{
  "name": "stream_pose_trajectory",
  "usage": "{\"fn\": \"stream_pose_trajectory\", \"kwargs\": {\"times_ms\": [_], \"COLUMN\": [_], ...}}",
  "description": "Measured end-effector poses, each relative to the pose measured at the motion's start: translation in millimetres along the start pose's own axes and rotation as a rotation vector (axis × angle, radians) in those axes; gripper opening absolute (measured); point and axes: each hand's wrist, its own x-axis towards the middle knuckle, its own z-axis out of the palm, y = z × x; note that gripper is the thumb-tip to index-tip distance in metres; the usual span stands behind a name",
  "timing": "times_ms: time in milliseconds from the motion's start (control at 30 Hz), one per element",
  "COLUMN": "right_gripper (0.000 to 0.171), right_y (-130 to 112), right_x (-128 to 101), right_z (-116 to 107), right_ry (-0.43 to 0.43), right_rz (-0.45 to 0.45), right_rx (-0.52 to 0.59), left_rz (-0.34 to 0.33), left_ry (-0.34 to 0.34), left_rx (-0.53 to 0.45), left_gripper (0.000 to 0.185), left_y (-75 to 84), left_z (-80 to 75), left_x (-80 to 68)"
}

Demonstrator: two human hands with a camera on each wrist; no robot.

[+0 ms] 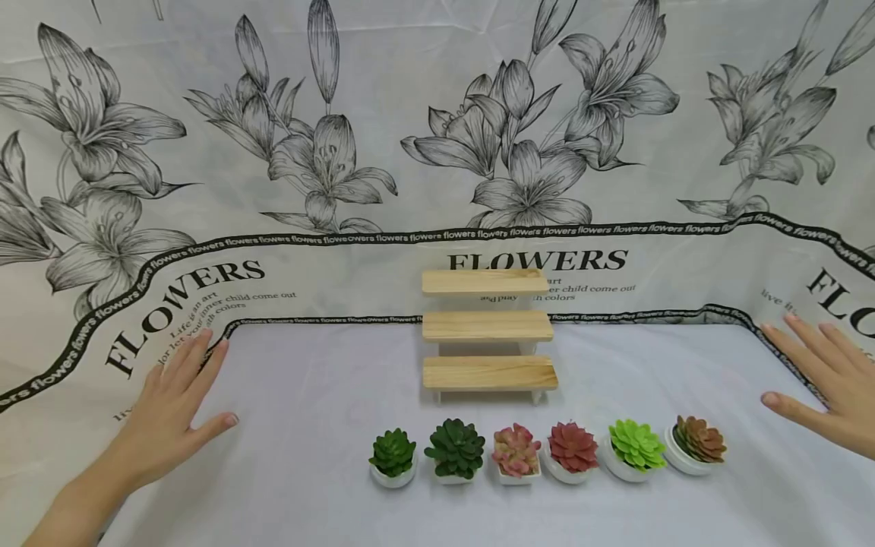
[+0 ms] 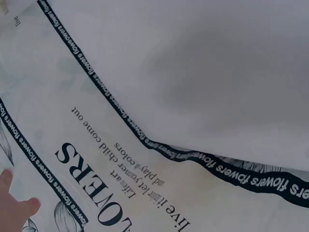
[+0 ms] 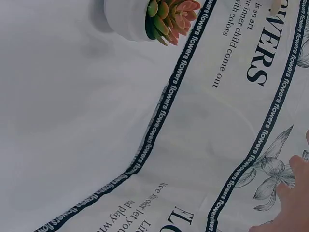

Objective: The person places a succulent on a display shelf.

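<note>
My left hand (image 1: pixel 171 410) is held out at the left side with its fingers straight and spread, holding nothing. At the far right my right hand (image 1: pixel 830 380) is likewise spread, nearest to the brown succulent (image 1: pixel 699 439) in a round white pot. A row of potted artificial succulents runs leftward from it: a bright green one (image 1: pixel 637 444), a red one (image 1: pixel 573 447), a pink one (image 1: pixel 516 450) in a square pot, a large dark green one (image 1: pixel 455 448) and a smaller dark green one (image 1: pixel 393 453). The right wrist view shows the end succulent (image 3: pixel 169 19) too.
A three-step wooden stand (image 1: pixel 489 372) with pale plank shelves stands behind the row, near the back of the white table (image 1: pixel 307 456). A curtain (image 1: pixel 383 281) printed with lilies and the word FLOWERS hangs behind and along both sides.
</note>
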Motion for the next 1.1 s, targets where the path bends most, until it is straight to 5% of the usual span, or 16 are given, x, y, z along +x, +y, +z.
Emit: {"fn": "stream_pose_trajectory", "kwargs": {"times_ms": [267,467,700,867,1100], "right_gripper": [0.096,0.093,0.090,0.090,0.083], "right_y": [-0.6,0.8,7.8,9.2,5.9], "right_x": [-4.8,-11.3,-19.5,-32.3,-44.5], "right_z": [1.2,12.7,31.6,48.5,71.2], "right_ry": [-0.093,-0.137,-0.144,-0.182,-0.301], "right_rz": [0.078,0.101,0.036,0.099,0.185], "right_rx": [0.367,0.580,0.741,0.886,0.949], "left_rz": [-0.196,-0.270,-0.395,-0.530,-0.571], "left_ry": [-0.099,-0.054,-0.158,-0.312,-0.412], "left_rx": [-0.694,-1.113,-1.269,-1.376,-1.431], "left_gripper": [0.047,0.043,0.046,0.060,0.064], "left_y": [12.8,12.0,26.1,44.4,58.8], "left_z": [15.4,39.0,68.2,97.2,119.7], "left_x": [9.0,28.1,46.8,55.4,73.8]}}
